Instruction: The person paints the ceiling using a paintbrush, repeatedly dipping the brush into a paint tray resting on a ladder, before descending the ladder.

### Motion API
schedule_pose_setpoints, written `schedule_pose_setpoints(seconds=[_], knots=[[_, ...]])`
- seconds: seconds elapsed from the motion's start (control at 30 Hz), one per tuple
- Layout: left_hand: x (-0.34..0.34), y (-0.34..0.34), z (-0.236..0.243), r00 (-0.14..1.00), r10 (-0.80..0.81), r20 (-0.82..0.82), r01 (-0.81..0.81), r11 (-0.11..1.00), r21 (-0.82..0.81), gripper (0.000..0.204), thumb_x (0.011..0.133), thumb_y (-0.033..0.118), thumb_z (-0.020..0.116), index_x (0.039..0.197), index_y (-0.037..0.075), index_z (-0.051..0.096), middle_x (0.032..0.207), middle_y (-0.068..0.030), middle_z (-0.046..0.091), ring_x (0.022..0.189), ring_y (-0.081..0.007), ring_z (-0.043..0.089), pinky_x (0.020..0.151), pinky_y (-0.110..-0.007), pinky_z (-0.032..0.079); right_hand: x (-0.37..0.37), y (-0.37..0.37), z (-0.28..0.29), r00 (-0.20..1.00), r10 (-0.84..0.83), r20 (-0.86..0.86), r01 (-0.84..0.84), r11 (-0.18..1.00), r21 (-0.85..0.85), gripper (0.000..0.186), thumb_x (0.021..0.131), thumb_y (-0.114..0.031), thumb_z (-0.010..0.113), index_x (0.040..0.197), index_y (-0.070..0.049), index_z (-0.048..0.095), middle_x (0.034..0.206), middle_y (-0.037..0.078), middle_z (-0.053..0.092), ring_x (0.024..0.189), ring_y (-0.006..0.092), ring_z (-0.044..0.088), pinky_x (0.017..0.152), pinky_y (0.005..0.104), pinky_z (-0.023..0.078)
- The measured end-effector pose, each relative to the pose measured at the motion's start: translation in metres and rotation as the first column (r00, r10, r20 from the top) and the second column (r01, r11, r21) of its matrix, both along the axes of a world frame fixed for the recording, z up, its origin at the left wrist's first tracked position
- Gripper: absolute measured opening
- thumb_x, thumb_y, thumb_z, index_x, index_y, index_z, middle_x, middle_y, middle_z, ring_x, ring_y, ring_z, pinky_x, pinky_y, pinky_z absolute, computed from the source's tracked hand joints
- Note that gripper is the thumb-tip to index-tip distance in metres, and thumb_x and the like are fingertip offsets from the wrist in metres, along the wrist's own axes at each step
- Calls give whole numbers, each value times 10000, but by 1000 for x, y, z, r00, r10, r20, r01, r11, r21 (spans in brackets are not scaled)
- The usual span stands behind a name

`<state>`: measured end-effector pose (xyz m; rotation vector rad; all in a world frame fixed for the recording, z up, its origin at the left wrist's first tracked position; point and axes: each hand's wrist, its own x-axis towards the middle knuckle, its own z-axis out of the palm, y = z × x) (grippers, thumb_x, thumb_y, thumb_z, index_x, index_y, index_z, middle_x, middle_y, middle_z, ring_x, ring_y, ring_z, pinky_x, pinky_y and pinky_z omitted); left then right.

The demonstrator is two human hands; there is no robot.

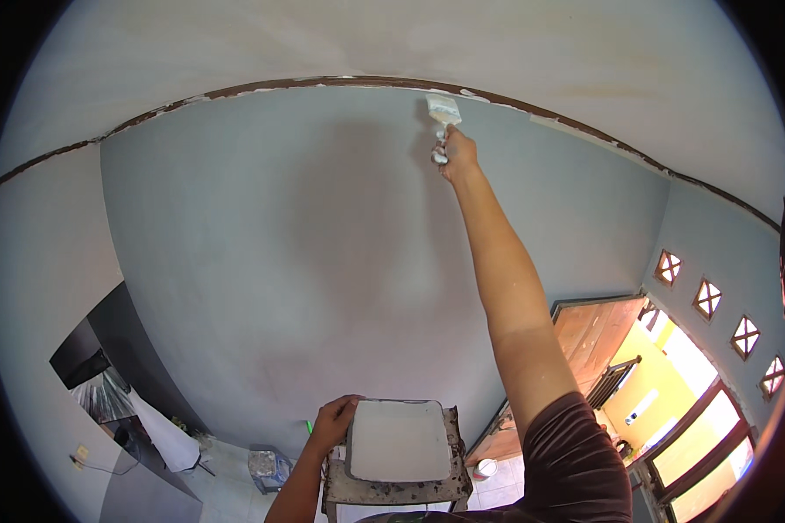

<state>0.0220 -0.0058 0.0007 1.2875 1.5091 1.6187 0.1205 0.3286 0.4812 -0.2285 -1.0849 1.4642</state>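
At the top of the wall, my right hand (456,155) is closed round the handle of a wide paintbrush (445,110). White paint coats the bristles and smears the fingers. The brush head is just under a brown strip (358,82) between wall and ceiling. Low in the view, my left hand (333,424) grips the left edge of a square paint container (352,453), its fingers curled at the near-left corner of the rim; part of the grip is hidden. Pale paint fills the container, which rests on a paint-spattered stool (349,493).
A grey-blue wall (235,218) spans the view ahead. To the right stand a wooden door (597,336) and a bright doorway, with small vent openings (707,298) above. A white bucket (485,469) and a stained container (269,471) are on the floor. Dark furniture (139,349) lies left.
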Motion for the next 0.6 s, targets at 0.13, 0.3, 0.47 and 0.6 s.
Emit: schedule_pose_setpoints(seconds=[0.13,0.3,0.47,0.6], knots=[[-3,-1,3,1000,21,6,-20,999,-45,343,1063,263,547,1196,-20,691,1011,-73,733,949,-123,648,884,-290,520,-19,21,19,997,-20,72,16,998,61,265,1048,-226,499,840,-66,472,680,33,430,468,121,359,387,292,286],[0,-2,15,1000,7,28,-5,997,-77,337,1062,248,546,1200,-23,688,1020,-76,732,960,-122,645,888,-288,517,-63,50,35,992,-7,127,-9,992,122,273,1056,-235,494,856,-50,477,686,34,434,466,119,356,391,300,285],[1,-1,8,1000,19,19,-18,997,-82,325,1049,260,552,1196,11,700,1002,-106,755,940,-147,681,882,-304,525,-93,52,51,991,-45,128,32,994,106,294,1068,-260,497,881,-33,496,701,38,451,486,123,379,408,304,288],[-2,-1,7,999,13,31,-10,995,-101,323,1047,254,556,1194,5,701,1003,-105,755,942,-147,679,884,-303,525,-94,26,60,995,-95,-11,95,984,154,295,1068,-271,515,881,-45,486,708,41,460,505,125,400,416,300,296]])
